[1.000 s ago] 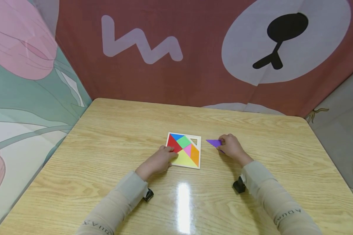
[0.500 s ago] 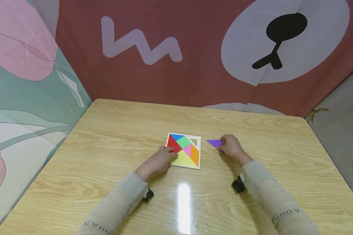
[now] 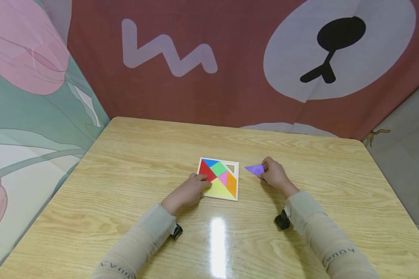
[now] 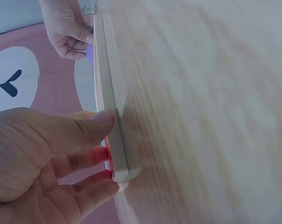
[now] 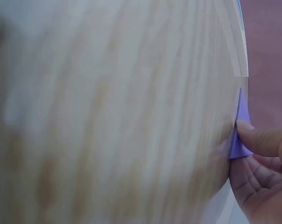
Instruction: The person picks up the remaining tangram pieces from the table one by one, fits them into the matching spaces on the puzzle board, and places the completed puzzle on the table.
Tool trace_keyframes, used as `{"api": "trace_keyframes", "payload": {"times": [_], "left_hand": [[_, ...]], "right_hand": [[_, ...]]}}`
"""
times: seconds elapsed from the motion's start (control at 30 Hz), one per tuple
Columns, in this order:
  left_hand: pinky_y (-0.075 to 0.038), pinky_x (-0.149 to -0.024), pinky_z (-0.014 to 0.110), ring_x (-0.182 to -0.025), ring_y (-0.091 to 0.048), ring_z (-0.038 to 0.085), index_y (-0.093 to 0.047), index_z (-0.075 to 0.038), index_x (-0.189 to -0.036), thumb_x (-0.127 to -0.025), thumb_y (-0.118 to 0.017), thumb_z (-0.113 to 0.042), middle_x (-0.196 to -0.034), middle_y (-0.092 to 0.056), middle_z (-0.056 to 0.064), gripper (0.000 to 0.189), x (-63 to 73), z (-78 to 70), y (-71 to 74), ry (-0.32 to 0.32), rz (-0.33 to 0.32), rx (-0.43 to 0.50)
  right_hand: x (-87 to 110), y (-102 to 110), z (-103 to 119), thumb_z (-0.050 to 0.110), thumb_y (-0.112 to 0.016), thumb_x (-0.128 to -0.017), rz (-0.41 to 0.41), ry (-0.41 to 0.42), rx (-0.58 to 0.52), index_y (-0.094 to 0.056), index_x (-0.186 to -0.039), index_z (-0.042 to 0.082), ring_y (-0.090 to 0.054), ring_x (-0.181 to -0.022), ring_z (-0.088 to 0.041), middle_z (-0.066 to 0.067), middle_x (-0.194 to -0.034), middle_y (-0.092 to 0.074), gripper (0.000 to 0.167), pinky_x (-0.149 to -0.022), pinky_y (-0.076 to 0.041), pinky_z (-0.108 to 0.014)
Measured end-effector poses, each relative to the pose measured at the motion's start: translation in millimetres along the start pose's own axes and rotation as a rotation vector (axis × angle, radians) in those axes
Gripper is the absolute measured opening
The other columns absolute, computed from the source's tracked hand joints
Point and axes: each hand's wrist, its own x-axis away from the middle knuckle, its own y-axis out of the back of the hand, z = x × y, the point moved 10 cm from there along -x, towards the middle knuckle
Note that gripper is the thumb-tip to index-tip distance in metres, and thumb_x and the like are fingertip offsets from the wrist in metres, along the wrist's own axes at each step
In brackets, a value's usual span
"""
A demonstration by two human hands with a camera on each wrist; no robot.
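Note:
A square tangram tray (image 3: 238,182) with a pale rim lies flat on the table, holding blue, green, red, pink, orange and yellow pieces. At its far right corner is a bare white patch with a triangular hole. My left hand (image 3: 186,190) holds the tray's near left side; in the left wrist view the thumb (image 4: 96,123) presses the side edge while fingers lie on top and at the corner. To the right of the tray, my right hand (image 3: 276,176) pinches a purple triangle (image 3: 255,169) between thumb and fingers. Its pointed end faces the tray, a small gap away.
The wooden table (image 3: 153,147) stretches out on every side of the tray. Behind it hangs a brown cloth backdrop (image 3: 237,93) with a cartoon print. Small black devices (image 3: 282,220) are worn at both wrists.
The purple triangle has tilted slightly in my right hand, and its face looks lighter. My left hand and the tray stay where they were.

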Motion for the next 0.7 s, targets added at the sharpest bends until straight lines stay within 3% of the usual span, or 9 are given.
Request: {"api": "trace_keyframes", "payload": {"times": [0.43, 0.7], "left_hand": [[-0.036, -0.086, 0.036, -0.102, -0.042, 0.030, -0.057, -0.008, -0.106, -0.077, -0.060, -0.003, -0.117, -0.047, 0.014, 0.029, -0.3, -0.4, 0.5, -0.007, -0.008, -0.013], [-0.036, -0.086, 0.036, -0.102, -0.042, 0.030, -0.058, -0.008, -0.105, -0.077, -0.060, -0.003, -0.117, -0.047, 0.014, 0.029, -0.3, -1.2, 0.6, -0.016, -0.011, -0.017]], "right_hand": [[3.6, 7.8, -2.6, -0.006, -0.055, -0.077, -0.090, 0.000, -0.109, -0.050, -0.094, -0.004, -0.053, -0.069, -0.023, -0.014, -0.078, -0.054, 0.018, -0.053, -0.044, -0.026], [4.9, 8.3, 3.5, -0.008, -0.051, -0.080, -0.111, -0.016, -0.176, -0.049, -0.097, -0.004, -0.055, -0.075, -0.024, -0.014, -0.082, -0.052, 0.018, -0.056, -0.045, -0.025]]}}
